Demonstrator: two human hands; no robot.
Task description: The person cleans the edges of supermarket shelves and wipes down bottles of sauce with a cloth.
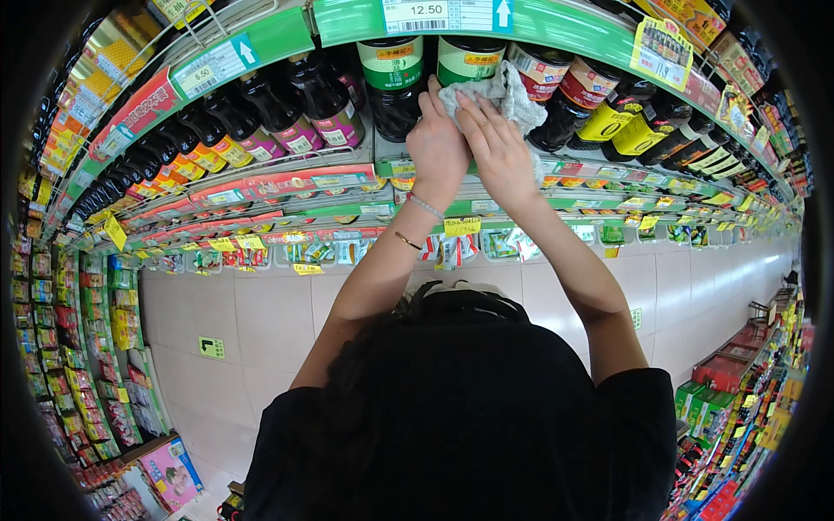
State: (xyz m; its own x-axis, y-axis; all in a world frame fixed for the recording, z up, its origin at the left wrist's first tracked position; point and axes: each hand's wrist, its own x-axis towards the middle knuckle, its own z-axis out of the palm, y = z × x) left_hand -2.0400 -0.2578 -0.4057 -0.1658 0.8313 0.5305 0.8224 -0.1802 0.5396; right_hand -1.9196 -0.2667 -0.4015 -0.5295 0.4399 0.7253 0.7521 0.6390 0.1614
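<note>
My left hand is against the left side of a dark sauce bottle with a green and white label. The fingers lie along its side, and the hands hide its lower part. A crumpled pale grey cloth is under my right hand, pressed to the front and right side of this bottle. A similar green-labelled bottle stands just left of my hands. To the right is a dark bottle with a red and white label.
A green shelf edge with price tags runs above the bottles. Purple-labelled bottles stand to the left, yellow-labelled bottles to the right. Lower shelves hold bins of packets. Tiled floor lies behind, with stocked shelves beyond.
</note>
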